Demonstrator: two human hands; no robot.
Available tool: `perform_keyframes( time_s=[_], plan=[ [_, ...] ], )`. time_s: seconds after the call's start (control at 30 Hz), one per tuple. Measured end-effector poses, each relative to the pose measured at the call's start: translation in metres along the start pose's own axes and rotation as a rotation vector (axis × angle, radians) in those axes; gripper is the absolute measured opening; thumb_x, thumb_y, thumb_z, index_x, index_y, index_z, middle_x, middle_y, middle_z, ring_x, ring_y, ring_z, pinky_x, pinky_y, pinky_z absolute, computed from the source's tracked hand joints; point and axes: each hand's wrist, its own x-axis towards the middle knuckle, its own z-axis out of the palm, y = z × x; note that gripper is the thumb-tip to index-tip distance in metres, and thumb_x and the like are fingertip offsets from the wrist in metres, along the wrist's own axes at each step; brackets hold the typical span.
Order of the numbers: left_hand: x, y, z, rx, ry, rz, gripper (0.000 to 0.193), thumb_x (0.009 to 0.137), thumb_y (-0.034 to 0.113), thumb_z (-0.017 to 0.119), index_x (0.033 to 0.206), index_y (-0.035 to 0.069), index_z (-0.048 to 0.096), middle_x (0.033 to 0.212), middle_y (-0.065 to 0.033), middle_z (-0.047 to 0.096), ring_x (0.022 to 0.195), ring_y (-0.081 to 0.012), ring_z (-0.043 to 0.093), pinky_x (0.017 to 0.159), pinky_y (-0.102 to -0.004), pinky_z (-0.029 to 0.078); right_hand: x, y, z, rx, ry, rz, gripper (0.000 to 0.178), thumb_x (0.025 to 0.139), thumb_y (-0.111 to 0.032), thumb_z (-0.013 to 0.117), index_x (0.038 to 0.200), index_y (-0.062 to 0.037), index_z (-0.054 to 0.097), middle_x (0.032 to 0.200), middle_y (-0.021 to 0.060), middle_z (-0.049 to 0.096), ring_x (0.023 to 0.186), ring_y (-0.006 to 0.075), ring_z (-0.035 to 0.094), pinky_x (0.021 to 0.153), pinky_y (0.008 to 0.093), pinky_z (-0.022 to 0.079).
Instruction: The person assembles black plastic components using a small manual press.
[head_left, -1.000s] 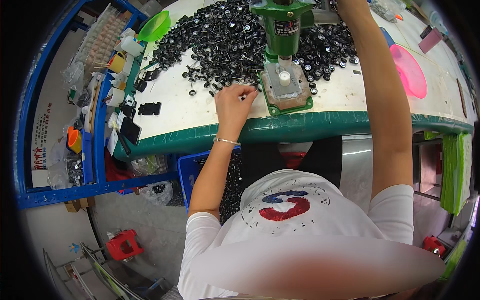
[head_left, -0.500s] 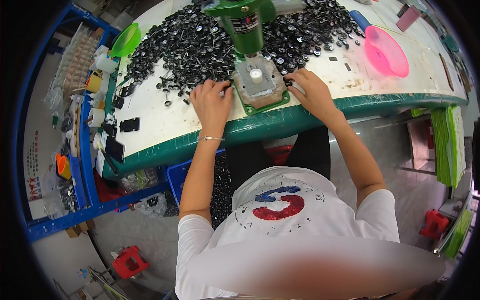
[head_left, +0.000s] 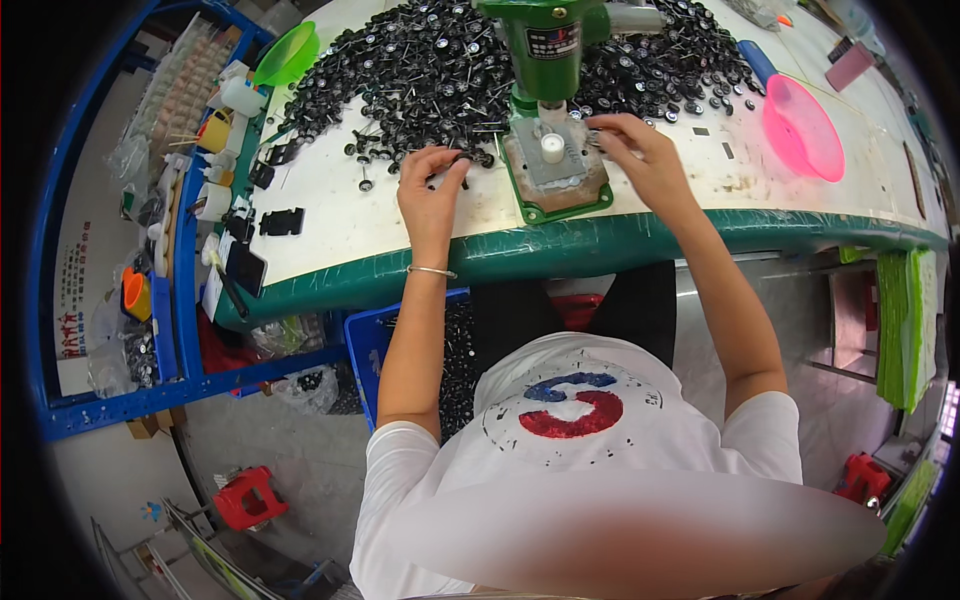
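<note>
A green hand press (head_left: 548,55) stands at the table's front, with a grey plate and a round white piece (head_left: 552,148) on its base. Left of the base, the thumb and forefinger of my left hand (head_left: 430,195) pinch a small black wheel (head_left: 461,160) with a thin pin hanging down. My right hand (head_left: 648,165) is at the right side of the press, its fingers bent over the plate's far right edge. Its forefinger and thumb come together around something small and dark that I cannot make out. Behind the press spreads a heap of black wheels with metal pins (head_left: 425,60).
A pink basket (head_left: 805,130) lies on the table at right, a green one (head_left: 288,55) at far left. Flat black pieces (head_left: 282,221) and a phone (head_left: 245,268) rest at the left edge. Below the table is a blue bin (head_left: 368,350) of black parts.
The whole view has shifted. Relative to the press, my left hand has drawn away to the left, and my right hand has moved farther back and inward toward the plate.
</note>
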Motion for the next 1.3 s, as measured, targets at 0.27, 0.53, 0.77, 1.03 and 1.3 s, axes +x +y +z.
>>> perform_keyframes(
  time_s=[0.27,0.53,0.77,1.03,1.3],
  plan=[
    [0.007,-0.01,-0.01,-0.54,0.14,-0.372,0.015,0.083,0.002,0.076,0.097,0.0,0.073,0.118,-0.0063,0.062,0.098,-0.0123,0.061,0.086,-0.0262,0.05,0.023,-0.004,0.029,0.01,-0.094,0.201,0.026,0.096,-0.026,0.063,0.108,-0.0042,0.072,0.093,0.0056,0.062,0.082,0.0153,0.06,0.077,0.0293,0.049],
    [0.026,0.014,-0.012,-0.392,0.288,-0.158,0.014,0.083,0.001,0.073,0.097,0.0,0.071,0.123,-0.0112,0.063,0.099,-0.0146,0.064,0.082,-0.0259,0.053,0.022,-0.011,0.032,-0.234,-0.127,0.089,0.027,0.094,-0.027,0.066,0.106,-0.0043,0.074,0.093,0.0007,0.059,0.08,0.0112,0.058,0.075,0.0271,0.048],
    [0.031,0.034,0.002,-1.041,-0.01,-0.409,0.015,0.093,0.006,0.054,0.107,0.001,0.057,0.122,-0.0224,0.064,0.1,-0.0286,0.069,0.085,-0.0322,0.058,0.033,-0.009,0.025,0.017,-0.181,0.3,0.034,0.087,-0.028,0.07,0.111,-0.0042,0.071,0.096,0.0054,0.068,0.067,0.0135,0.056,0.066,0.0304,0.047],
    [0.023,0.061,0.021,-1.02,-0.348,-0.51,0.02,0.094,0.004,0.06,0.113,-0.004,0.062,0.118,-0.0203,0.067,0.108,-0.0261,0.067,0.094,-0.0334,0.056,0.027,-0.017,-0.011,0.285,-0.021,0.325,0.034,0.099,-0.024,0.06,0.126,-0.0046,0.063,0.078,-0.0067,0.054,0.066,0.0013,0.047,0.057,0.0181,0.035],
    [0.015,0.08,0.053,-0.488,-0.337,-0.339,0.011,0.086,0.008,0.075,0.094,0.001,0.076,0.083,0.0007,0.069,0.078,-0.005,0.058,0.071,-0.021,0.044,0.059,-0.029,-0.068,0.314,0.144,0.192,0.028,0.098,-0.026,0.061,0.118,-0.0068,0.069,0.073,-0.0065,0.056,0.062,0.0006,0.048,0.054,0.0182,0.037]
  ],
)
